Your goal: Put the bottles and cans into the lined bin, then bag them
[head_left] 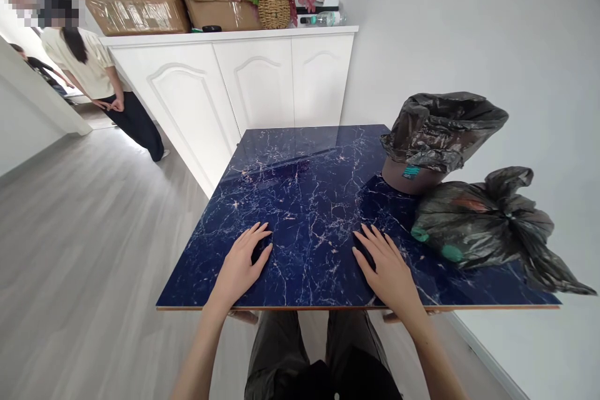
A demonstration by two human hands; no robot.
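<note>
Both of my hands rest on a glossy dark blue marbled tabletop [300, 200]. My left hand [242, 262] lies near the front edge, fingers stretched forward and thumb apart, holding nothing. My right hand [387, 262] is likewise laid on the surface with its fingers spread and nothing in it. Just right of it sits a knotted black garbage bag [487, 225], stuffed full, with green and reddish contents showing through. Behind that bag stands a brownish trash can [412, 178], its rim covered by a black bin liner [445, 128].
A white cabinet [262, 81] adjoins the table's far side. On its top are a taped cardboard box [140, 12], a woven flower basket [274, 10] and a plastic bottle [328, 19]. A person [89, 69] stands at the left, hands behind the back; another is partly visible beyond.
</note>
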